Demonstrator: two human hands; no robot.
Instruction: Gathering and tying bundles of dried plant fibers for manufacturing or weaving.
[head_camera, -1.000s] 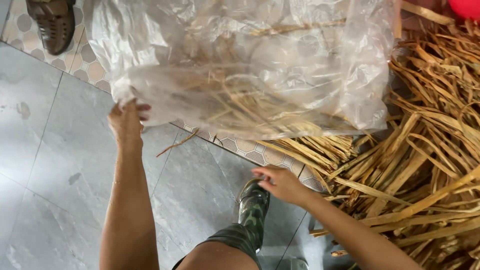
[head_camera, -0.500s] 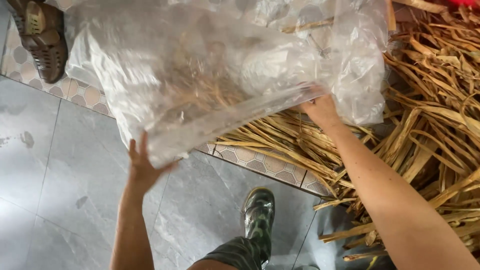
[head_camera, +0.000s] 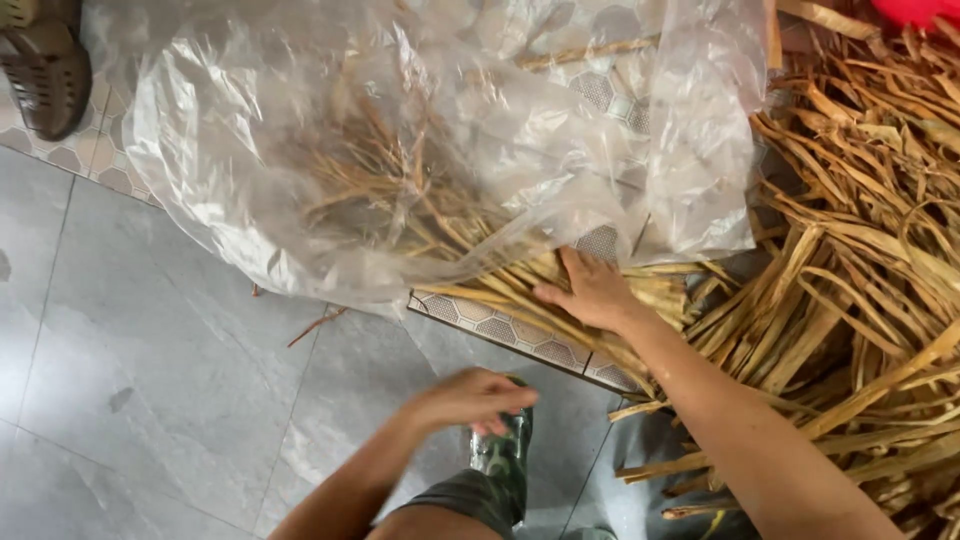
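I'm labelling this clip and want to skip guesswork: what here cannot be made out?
- Dried strips inside the clear plastic bag, head view: crinkled, glaring film blurs them.
- Left hand: motion-blurred; its grip cannot be told.
- Brown sandal: cut off by the top-left edge.
- Red object: cut off at the top-right corner.
- Right hand: palm hidden against the strips.

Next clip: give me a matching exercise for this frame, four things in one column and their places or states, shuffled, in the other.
Things:
1. right hand
2. left hand
3. clear plastic bag
4. brown sandal

Places or states:
A. top left corner, on the patterned tiles
B. pressed flat on the dried leaf strips at the bag's mouth
C. crumpled on the floor, partly filled with strips
D. in the air above the camouflage boot, holding nothing

Pairs: 1-B, 2-D, 3-C, 4-A
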